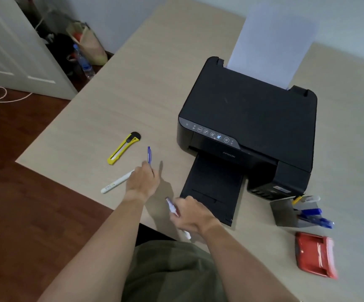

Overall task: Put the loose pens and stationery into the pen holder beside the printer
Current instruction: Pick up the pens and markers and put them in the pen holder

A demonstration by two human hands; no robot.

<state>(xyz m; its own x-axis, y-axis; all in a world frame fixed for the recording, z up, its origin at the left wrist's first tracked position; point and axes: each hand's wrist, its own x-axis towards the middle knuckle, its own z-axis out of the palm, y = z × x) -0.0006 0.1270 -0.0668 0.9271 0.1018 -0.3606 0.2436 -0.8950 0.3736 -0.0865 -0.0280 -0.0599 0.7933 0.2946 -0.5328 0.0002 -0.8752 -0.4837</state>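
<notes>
My left hand (143, 182) grips a blue pen (149, 154) that points up and away from me, just above the desk. My right hand (189, 215) is closed around a white pen (172, 207) whose tip sticks out to the upper left and whose tail shows below the palm. A white marker (116, 182) lies on the desk left of my left hand, partly hidden by it. Farther left lies a yellow utility knife (123, 148). The grey pen holder (285, 211) stands right of the printer (248, 127) with several pens in it.
The printer's output tray (213, 188) extends toward me, right beside my right hand. A red stapler-like object (315, 255) lies near the desk's front right. White paper (270, 44) stands in the printer's rear feed. The desk edge (67, 184) drops to wood floor on the left.
</notes>
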